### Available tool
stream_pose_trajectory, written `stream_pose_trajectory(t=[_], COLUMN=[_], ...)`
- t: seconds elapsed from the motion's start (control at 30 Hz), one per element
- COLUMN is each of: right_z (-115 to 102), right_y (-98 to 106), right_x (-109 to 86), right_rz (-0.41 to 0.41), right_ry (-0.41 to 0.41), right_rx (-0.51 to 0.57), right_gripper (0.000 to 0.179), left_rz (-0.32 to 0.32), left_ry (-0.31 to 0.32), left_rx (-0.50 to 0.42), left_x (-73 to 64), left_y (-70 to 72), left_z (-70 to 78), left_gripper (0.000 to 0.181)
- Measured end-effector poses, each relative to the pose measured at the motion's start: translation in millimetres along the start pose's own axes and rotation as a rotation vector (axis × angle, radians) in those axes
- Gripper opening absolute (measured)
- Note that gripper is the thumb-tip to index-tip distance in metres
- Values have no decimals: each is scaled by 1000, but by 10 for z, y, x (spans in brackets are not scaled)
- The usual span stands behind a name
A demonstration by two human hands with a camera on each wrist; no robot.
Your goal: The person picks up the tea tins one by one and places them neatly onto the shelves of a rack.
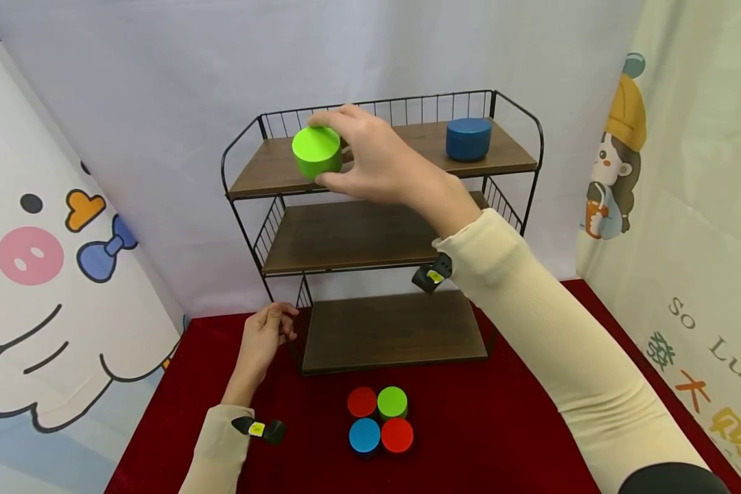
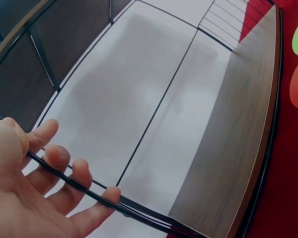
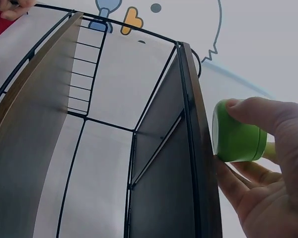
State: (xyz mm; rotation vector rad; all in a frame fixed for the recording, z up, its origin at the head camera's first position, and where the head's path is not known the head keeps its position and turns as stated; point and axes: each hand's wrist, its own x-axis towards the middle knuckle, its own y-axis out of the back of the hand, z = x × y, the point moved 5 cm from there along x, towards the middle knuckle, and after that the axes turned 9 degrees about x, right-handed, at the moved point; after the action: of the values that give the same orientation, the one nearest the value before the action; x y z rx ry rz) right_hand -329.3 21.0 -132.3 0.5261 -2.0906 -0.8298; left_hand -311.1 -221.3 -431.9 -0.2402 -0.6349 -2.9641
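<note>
My right hand (image 1: 377,154) grips a bright green round tin (image 1: 317,152) between thumb and fingers, at the left part of the rack's top board. In the right wrist view the green tin (image 3: 237,134) is close beside the top board's front edge. Low on the left, my left hand (image 1: 268,333) is at the rack's front post. The left wrist view shows its fingers curled round the thin black metal post (image 2: 74,183). A blue round tin (image 1: 468,139) stands at the right end of the top board (image 1: 420,140).
The three-tier rack has a wooden middle board (image 1: 346,237) and bottom board (image 1: 395,333). Before it, a red tin (image 1: 361,402), a green-lidded tin (image 1: 392,402), a blue-lidded tin (image 1: 364,436) and another red tin (image 1: 397,436) are grouped on the red cloth (image 1: 481,425).
</note>
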Motion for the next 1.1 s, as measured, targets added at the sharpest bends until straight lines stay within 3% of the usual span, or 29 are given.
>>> stream_pose_trajectory(t=[0.4, 1.1], right_z=[11, 102], right_y=[-60, -182], right_x=[110, 235], right_rz=[-19, -72], right_ry=[-18, -140], right_rx=[-3, -34], right_gripper=[57, 49], left_rz=[5, -4], left_ry=[6, 32], left_rx=[16, -6], left_x=[-24, -68], left_y=[16, 24], left_z=[3, 29], left_gripper=[58, 57])
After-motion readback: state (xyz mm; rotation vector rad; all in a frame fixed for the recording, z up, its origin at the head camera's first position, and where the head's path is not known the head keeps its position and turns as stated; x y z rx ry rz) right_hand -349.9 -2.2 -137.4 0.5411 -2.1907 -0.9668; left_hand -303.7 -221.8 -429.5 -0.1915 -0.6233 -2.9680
